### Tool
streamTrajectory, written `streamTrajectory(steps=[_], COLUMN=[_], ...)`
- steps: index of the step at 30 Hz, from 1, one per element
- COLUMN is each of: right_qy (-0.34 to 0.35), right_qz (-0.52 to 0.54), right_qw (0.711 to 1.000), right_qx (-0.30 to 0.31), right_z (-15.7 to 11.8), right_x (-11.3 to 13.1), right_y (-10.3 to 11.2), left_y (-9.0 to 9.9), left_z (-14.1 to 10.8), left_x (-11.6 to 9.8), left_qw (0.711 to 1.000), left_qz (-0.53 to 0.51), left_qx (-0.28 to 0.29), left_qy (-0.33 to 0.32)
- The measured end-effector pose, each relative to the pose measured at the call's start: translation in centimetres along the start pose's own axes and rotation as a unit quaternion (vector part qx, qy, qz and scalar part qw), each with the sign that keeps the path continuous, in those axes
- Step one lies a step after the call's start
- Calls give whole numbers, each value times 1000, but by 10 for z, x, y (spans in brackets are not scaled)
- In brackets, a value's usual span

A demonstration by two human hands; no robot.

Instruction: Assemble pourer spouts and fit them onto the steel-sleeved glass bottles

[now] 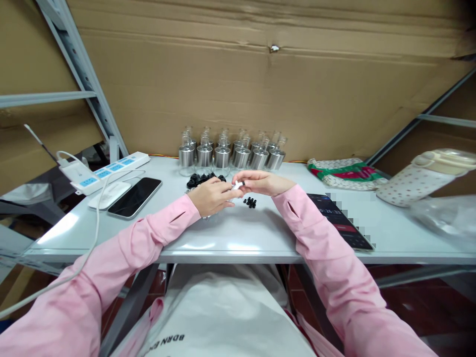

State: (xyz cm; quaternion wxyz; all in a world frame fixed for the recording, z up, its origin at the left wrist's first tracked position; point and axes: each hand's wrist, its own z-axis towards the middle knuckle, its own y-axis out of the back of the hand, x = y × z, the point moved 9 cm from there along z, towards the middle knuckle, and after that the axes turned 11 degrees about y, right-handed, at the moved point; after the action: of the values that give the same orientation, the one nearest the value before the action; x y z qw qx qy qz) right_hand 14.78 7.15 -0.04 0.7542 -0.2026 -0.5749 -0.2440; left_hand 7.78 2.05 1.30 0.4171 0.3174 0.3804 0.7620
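Observation:
My left hand [211,196] is closed on a small white plastic piece [236,185], low over the table. From the other side my right hand [262,182] pinches a little black cap [243,183] against the end of that white piece. Just below the hands lies a loose cluster of small black caps [250,202]. Beyond my left hand is a pile of larger black parts [201,178], partly hidden by it. Clear glass bottles with silver metal sleeves [222,157] stand upright in rows behind.
A phone [135,198], a white charger [109,195] and a power strip [111,172] lie left, with a cable crossing my left sleeve. On the right are a tablet [344,223], a patterned cloth [345,173], a dotted bottle [416,176] and a plastic bag [446,215]. Cardboard [241,84] backs the table.

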Motion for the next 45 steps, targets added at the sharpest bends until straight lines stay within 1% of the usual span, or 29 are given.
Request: streamTrajectory(steps=[4, 6, 8, 11, 13, 16, 18, 20, 21, 22, 24, 27, 29, 31, 33, 36, 38, 43, 45], right_qy=[-6, -2, 11, 26, 32, 48, 65, 80, 84, 86, 84, 83, 85, 85, 85, 84, 85, 91, 94], right_qz=[21, 28, 26, 15, 12, 17, 25, 28, 28, 27, 22, 16, 16, 16, 17, 14, 12, 7, 9], right_qw=[1000, 1000, 999, 997, 993, 981, 973, 968, 967, 966, 966, 965, 965, 965, 965, 965, 965, 962, 962], right_qx=[10, 2, -18, -64, -113, -188, -220, -236, -240, -242, -244, -248, -249, -248, -248, -248, -249, -257, -258], right_z=[1, 2, 3, 2, 0, -4, -6, -7, -7, -7, -7, -6, -5, -5, -5, -5, -5, -7, -7], right_x=[1, 4, 8, 13, 14, 18, 21, 23, 24, 24, 24, 24, 25, 26, 26, 26, 26, 27, 28], right_y=[-6, -8, -7, 1, 13, 31, 39, 44, 44, 45, 44, 43, 42, 42, 41, 41, 42, 44, 44], left_y=[-2, -3, -2, 9, 19, 27, 21, 8, -1, -9, -22, -26, -27, -31, -35, -40, -39, -23, -21], left_z=[1, 1, 1, 0, -2, -9, -16, -20, -21, -22, -20, -13, -10, -9, -10, -10, -9, -7, -7], left_x=[1, 3, 7, 18, 35, 75, 100, 117, 121, 122, 118, 102, 92, 86, 85, 86, 88, 90, 89], left_qw=[1000, 1000, 1000, 997, 990, 966, 952, 947, 948, 949, 951, 954, 953, 951, 951, 956, 960, 972, 975], left_qz=[-4, -5, -11, -30, -42, -26, -3, -10, -20, -34, -70, -120, -136, -132, -119, -101, -91, -65, -58], left_qx=[9, 3, -16, -64, -96, -120, -100, -63, -33, -5, 37, 63, 85, 107, 118, 105, 87, 23, 12], left_qy=[9, 11, 14, 43, 99, 226, 290, 314, 316, 314, 297, 268, 259, 258, 260, 257, 249, 226, 213])
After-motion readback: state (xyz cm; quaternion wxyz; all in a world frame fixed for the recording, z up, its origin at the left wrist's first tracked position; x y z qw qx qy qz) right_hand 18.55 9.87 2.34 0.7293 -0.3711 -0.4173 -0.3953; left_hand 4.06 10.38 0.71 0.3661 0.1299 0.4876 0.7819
